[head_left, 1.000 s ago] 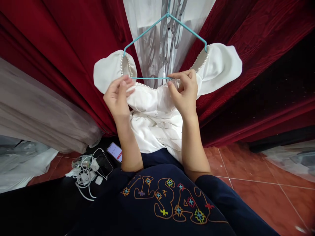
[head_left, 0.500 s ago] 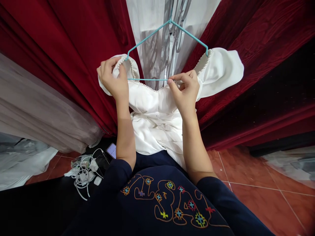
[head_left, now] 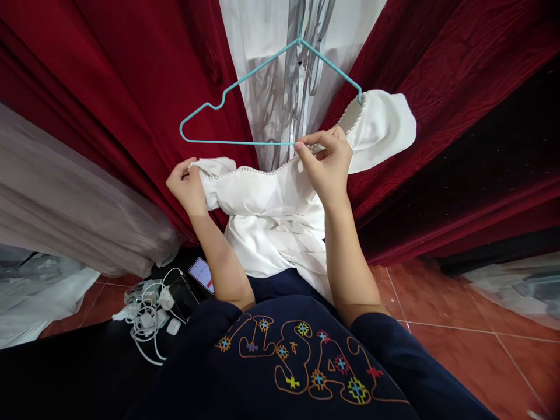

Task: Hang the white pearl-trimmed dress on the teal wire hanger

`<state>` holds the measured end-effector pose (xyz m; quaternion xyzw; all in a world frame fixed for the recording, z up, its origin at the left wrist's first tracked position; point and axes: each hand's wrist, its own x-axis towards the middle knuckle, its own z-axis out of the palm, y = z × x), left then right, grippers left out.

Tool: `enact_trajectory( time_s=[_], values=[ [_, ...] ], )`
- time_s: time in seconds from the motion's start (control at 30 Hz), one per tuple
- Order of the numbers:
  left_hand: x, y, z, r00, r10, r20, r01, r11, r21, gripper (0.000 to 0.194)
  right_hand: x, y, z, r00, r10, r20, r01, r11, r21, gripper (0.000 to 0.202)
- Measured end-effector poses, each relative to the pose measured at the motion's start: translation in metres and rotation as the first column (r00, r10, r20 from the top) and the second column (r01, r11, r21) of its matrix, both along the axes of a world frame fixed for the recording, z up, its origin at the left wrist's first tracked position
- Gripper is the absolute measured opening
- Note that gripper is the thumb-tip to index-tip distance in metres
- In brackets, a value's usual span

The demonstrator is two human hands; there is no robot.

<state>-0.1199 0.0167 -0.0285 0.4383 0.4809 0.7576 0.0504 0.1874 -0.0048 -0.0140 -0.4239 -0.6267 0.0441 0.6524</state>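
A white dress point(head_left: 254, 192) with pearl-beaded edging hangs by its right sleeve from a light-blue hanger point(head_left: 258, 70). My left hand point(head_left: 188, 184) is closed on the dress's left sleeve, below and clear of the hanger's bare left end. With thumb and fingertips my right hand point(head_left: 328, 163) pinches the hanger's bottom bar near its middle, close to the dress's beaded neckline. The right puff sleeve point(head_left: 389, 125) spreads out beyond my right hand, its beaded strap around the hanger's right notch. The lower part of the dress lies gathered towards my lap.
Red curtains point(head_left: 131, 70) flank a grey metal scroll frame point(head_left: 301, 81). At lower left, a lit phone point(head_left: 202, 274), tangled white cables point(head_left: 146, 321) and chargers rest on a black surface. Sheer fabric point(head_left: 79, 192) hangs at left. Red floor tiles point(head_left: 437, 303) show at right.
The left sleeve has come off the hanger; my left hand has moved down and slightly left with it, baring the hanger's left end. My right hand keeps its pinch on the bar.
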Motion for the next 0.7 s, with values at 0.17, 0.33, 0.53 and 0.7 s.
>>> enact_trajectory(
  time_s=[0.17,0.33,0.53,0.7],
  values=[
    [0.058,-0.018,0.007,0.978,-0.174,-0.119,0.198,0.952,0.233,0.018,-0.007,-0.004,0.003,0.999,-0.047,-0.019,0.047,0.999,-0.004,0.029],
    [0.097,-0.015,0.019,0.961,-0.207,-0.181,0.258,0.908,0.33,0.023,-0.013,-0.014,0.007,0.997,-0.07,-0.013,0.07,0.997,0.012,0.033],
    [0.097,-0.016,0.014,0.895,-0.334,-0.295,0.402,0.892,0.206,0.013,-0.005,-0.017,0.01,0.999,-0.038,0.01,0.038,0.999,-0.003,0.037],
    [0.096,-0.023,0.019,0.857,-0.332,-0.395,0.448,0.858,0.252,0.022,0.022,-0.008,0.02,0.995,-0.099,0.032,0.098,0.995,0.007,0.019]
  ],
)
